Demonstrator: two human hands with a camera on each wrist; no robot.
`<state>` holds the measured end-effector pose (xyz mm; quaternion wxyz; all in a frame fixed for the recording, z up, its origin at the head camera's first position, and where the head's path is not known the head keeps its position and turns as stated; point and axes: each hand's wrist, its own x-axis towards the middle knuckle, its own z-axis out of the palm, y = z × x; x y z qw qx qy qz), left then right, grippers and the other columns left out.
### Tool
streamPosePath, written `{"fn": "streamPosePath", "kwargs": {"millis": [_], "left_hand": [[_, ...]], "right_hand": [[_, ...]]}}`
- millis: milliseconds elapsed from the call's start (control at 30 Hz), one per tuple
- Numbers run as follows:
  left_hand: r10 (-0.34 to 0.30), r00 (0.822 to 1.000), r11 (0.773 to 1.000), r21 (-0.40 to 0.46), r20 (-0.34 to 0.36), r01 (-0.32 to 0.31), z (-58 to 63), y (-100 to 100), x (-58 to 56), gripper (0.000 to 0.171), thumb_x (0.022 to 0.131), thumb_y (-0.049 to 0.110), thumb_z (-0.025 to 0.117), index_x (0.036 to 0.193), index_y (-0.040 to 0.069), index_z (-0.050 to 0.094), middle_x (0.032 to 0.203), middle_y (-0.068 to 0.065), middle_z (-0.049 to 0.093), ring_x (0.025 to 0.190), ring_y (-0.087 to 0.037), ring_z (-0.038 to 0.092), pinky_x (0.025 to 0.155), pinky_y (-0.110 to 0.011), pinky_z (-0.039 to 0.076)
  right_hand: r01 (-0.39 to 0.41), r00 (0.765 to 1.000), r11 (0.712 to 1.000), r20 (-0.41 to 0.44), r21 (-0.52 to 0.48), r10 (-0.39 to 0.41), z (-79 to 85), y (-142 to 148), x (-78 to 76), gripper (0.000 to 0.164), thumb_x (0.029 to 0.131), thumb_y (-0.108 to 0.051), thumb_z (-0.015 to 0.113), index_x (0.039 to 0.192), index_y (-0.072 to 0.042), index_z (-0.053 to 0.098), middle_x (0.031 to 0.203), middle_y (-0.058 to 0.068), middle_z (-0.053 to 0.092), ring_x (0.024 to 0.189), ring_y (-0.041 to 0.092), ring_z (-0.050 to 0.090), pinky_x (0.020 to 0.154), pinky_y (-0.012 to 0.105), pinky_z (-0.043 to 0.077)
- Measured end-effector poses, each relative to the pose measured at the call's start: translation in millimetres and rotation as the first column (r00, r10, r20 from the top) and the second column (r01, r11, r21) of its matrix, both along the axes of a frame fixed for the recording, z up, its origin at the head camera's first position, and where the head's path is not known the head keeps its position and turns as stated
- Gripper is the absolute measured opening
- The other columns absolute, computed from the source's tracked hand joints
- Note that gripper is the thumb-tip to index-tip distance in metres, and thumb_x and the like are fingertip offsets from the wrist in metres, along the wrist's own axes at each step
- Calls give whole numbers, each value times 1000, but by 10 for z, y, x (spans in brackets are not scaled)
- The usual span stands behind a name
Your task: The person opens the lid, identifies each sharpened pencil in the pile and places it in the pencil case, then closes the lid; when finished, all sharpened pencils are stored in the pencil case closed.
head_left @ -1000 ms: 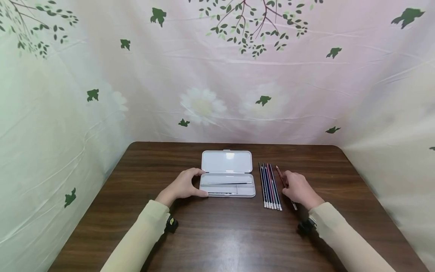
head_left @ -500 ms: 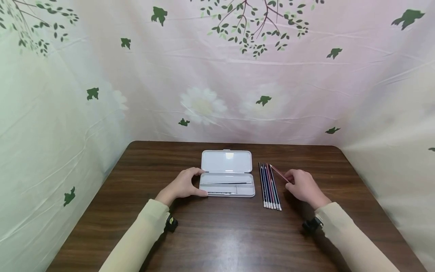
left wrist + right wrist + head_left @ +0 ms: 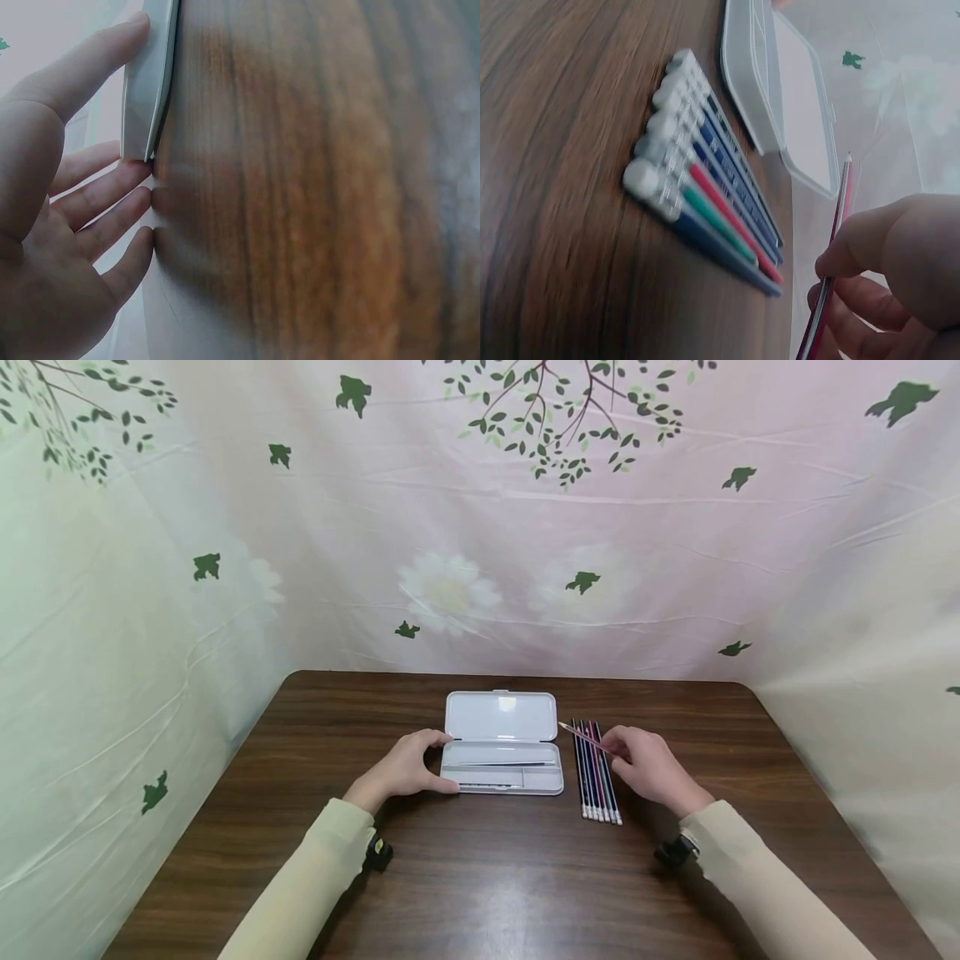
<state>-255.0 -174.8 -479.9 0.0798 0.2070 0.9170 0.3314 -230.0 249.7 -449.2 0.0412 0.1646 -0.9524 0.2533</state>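
A white pencil case (image 3: 542, 782) lies with its lid (image 3: 500, 717) folded back. My left hand (image 3: 403, 767) holds the case's left end, thumb (image 3: 105, 56) at the front wall and other fingers spread at the end and back corner. Slim pencil-like sticks (image 3: 506, 764) lie inside it, their kind too small to tell. My right hand (image 3: 652, 768) pinches a red-striped pencil (image 3: 842, 196) between thumb and fingers. That pencil slants over a row of pencils (image 3: 597, 785), its sharpened tip near the case's right side.
The row, dark blue, red and green with white eraser ends (image 3: 641, 178), lies right of the case on the brown wooden table (image 3: 480, 877). A printed cloth (image 3: 495, 552) hangs behind the table and at both sides.
My right hand has lifted the red pencil from the table right of the row and carried it left over the other pencils. The left hand has stayed at the case.
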Motion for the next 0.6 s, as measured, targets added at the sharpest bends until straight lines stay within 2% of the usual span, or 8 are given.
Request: {"fn": "streamPosePath", "kwargs": {"millis": [200,333,600], "left_hand": [[1,1000,1000,2,0,-1,6,4,7,90,72,47,97,143,6,60,141,-10,62,133,-27,56,115,-47,44],[3,1000,1000,0,8,-3,18,11,21,90,72,46,97,143,6,60,142,-10,62,134,-27,55,116,-47,44],[7,1000,1000,3,8,-7,38,16,33,88,72,44,98,143,6,61,141,-10,62,133,-26,56,116,-47,44]], "right_hand": [[-70,997,998,-47,-7,69,-7,-217,-15,17,91,3,67,104,-6,74,96,6,69,83,19,60,74,40,55],[-121,989,993,-83,1,121,-26,-384,-23,20,89,6,67,102,-7,76,94,4,71,83,17,60,73,40,55],[-203,969,978,-135,50,208,-42,-713,-98,23,90,7,68,105,-7,78,100,3,74,95,19,68,83,41,59]]}}
